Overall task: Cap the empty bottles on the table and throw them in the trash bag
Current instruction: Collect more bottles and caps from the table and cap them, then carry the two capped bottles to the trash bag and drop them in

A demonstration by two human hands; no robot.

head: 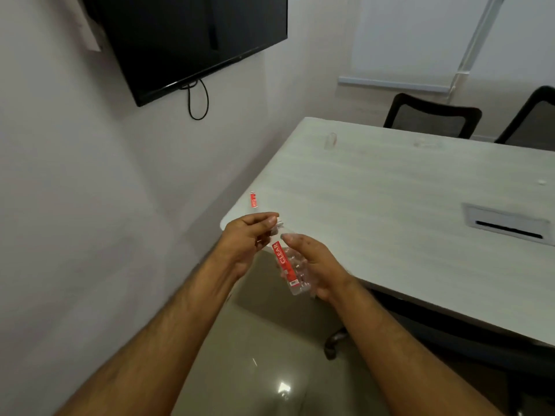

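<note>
One clear bottle with a red label sits in the right hand, whose fingers curl around its body. The left hand pinches the bottle's neck, its fingers closed on the top; whether a cap is under them cannot be told. Just beyond the left fingers a second bottle stands at the bench corner. Farther past the right fingers, two faint clear bottles rest on the bench, and two chairs stand behind.
</note>
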